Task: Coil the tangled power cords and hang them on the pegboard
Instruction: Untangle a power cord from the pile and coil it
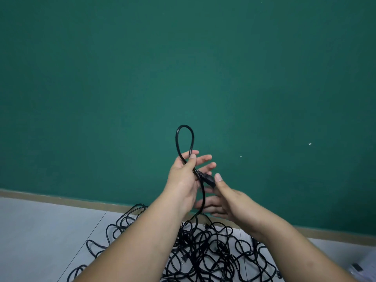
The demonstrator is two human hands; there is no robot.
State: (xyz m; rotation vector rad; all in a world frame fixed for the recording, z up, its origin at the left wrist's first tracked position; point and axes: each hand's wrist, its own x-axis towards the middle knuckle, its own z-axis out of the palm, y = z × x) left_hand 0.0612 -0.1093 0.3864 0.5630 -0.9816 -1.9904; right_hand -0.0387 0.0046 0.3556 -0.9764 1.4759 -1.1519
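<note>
Pinching cord loop [184, 126], left hand [183, 178]; right hand [225, 202] fingers [207, 202] blurred, spread, empty.

**A bare indoor room with a painted wall and tiled floor; you cannot tell its exact kind.**

You face a matte dark-green wall [101, 78] that fills most of the view, with a few small pale specks [309, 143] on its right side. A tan baseboard [61, 199] runs along its foot from left to right. Below it lies a pale grey tiled floor [40, 231] with thin grout lines. A loose heap of black power cords [213, 251] sprawls on the tiles near you and reaches back to the baseboard. At the near right corner a white object [366, 263] is too cut off to identify.
</note>
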